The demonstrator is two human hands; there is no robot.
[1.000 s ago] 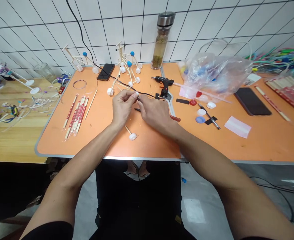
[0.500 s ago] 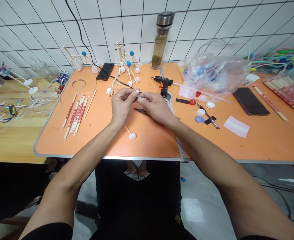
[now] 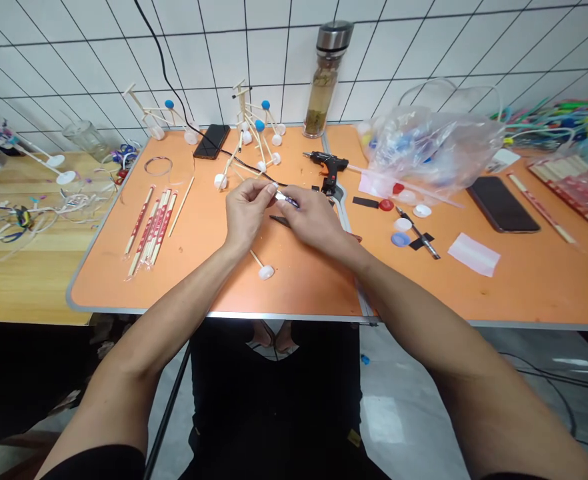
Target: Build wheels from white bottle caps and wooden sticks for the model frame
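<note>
My left hand is closed, thumb and fingers pinching a small white piece that is mostly hidden. Against it, my right hand grips a slim, silvery-white and dark blue tool; its exact kind is unclear. The two hands meet above the orange table. Below my left hand lies a thin wooden stick with a white cap at its end. A dark pointed tool lies partly hidden under my right hand.
Stick frames with white wheels and blue caps stand by the wall. Wrapped chopsticks lie left. A black glue gun, glass bottle, plastic bag, loose bottle caps and a phone are at back and right.
My right hand's fingers have shifted, and more of the slim tool now shows between the hands. The left hand keeps its pinch. The view has shifted slightly.
</note>
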